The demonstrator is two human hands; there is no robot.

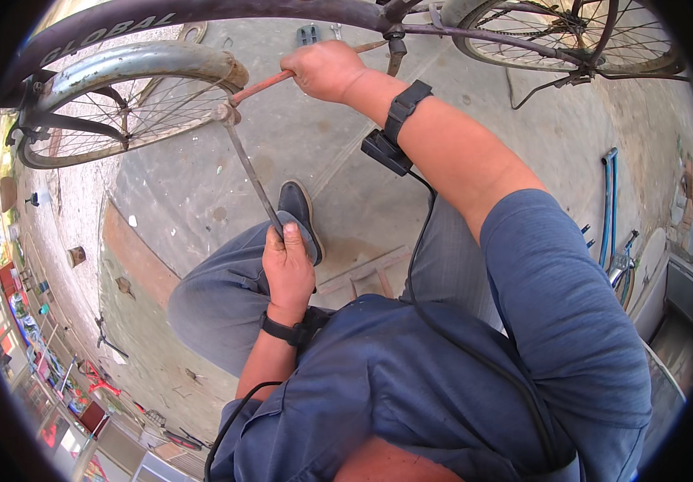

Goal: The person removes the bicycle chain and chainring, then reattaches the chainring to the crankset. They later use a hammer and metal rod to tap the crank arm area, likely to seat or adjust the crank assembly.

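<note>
My left hand (288,269) is closed around the lower end of a long grey metal rod (251,175), thumb along it. The rod slants up and left toward the bicycle's front wheel. Higher up, my right hand (326,71) grips the reddish handle of what looks like a hammer (264,87); the handle also shows beyond my fist. The rod's top and the handle's left end meet at a worn metal lump; which tool it belongs to, I cannot tell. Just above it is the silver mudguard (133,60) of a dark purple bicycle (282,11). Whether it is touched is unclear.
The bicycle's spoked front wheel (121,120) is at the upper left, its rear wheel (563,32) at the upper right. A pedal (308,34) hangs beyond my right hand. Blue tubes (609,205) lie at right. My shoe (302,217) rests on the concrete floor (177,193).
</note>
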